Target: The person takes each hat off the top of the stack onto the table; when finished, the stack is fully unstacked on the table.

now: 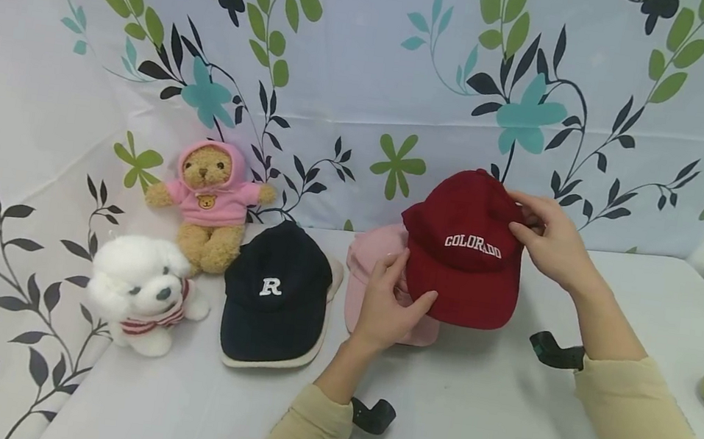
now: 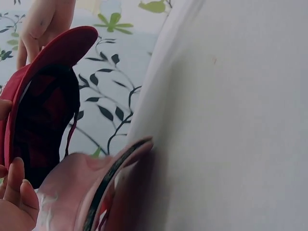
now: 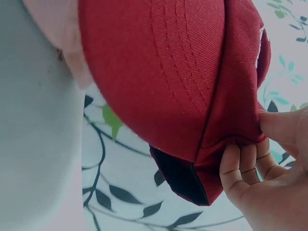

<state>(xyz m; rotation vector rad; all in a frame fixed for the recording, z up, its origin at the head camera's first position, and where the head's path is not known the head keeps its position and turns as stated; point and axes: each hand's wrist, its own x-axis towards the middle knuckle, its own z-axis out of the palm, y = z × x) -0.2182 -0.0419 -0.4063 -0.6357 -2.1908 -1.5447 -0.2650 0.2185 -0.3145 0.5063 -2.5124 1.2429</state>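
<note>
Hands on red cap, pink cap behind

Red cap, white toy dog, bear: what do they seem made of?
Red cap: matte woven cloth, perhaps cotton twill, from its fine ribbing and stitched rows. White toy dog: fluffy plush, probably synthetic, by its fuzzy outline. Bear: matte short plush by its nubbly texture; its pink hoodie looks like matte fabric, type unclear.

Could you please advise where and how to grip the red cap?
I'd pinch the red cap by its crown's right edge, from the right: soft cloth folds there in the right hand, while the pink cap lies close by its left.
</note>
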